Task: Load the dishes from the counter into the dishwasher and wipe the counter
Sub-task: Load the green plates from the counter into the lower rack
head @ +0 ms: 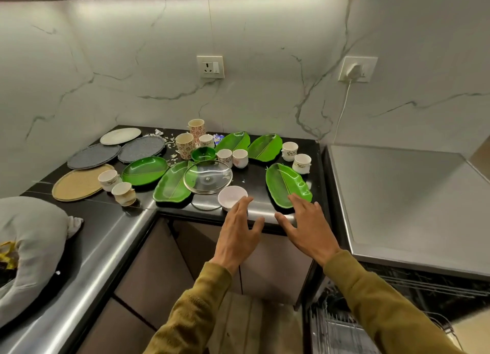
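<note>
Beside marble walls, black counter [254, 173] cluttered; our left hand [238, 237] and right hand [309, 231] hover nearby, fingers spread, grasping nothing.

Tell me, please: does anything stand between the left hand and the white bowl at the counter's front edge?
Nothing visible does. The left hand is open, and its fingers already reach the near rim of the white bowl. The glass lid lies behind the bowl, not in the way.
</note>
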Demonstrator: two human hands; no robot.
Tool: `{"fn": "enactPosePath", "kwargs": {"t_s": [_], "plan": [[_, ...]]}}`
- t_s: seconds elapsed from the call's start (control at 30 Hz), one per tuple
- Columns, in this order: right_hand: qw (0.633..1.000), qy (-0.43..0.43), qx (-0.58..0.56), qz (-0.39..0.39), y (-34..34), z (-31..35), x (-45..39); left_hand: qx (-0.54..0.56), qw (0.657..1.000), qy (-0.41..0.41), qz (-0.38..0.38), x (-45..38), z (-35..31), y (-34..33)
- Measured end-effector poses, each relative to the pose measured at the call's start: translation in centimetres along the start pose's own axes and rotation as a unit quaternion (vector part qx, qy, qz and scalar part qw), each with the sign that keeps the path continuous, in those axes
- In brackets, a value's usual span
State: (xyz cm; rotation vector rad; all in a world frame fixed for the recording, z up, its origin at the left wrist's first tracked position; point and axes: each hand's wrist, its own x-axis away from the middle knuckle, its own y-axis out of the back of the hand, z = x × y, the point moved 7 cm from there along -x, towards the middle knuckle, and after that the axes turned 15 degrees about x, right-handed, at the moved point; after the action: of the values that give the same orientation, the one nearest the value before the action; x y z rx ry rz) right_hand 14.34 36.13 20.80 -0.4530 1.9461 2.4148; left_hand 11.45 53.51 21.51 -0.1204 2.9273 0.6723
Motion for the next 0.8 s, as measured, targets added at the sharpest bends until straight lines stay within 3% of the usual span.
{"fn": "enactPosePath", "kwargs": {"t_s": [0.8], "plan": [[0.993, -0.063, 0.005, 0.101, -13.4, -14.3, -16.9, 0.046, 0.987, 0.151, -0.005, -14.3, 6.7, -6.5]]}}
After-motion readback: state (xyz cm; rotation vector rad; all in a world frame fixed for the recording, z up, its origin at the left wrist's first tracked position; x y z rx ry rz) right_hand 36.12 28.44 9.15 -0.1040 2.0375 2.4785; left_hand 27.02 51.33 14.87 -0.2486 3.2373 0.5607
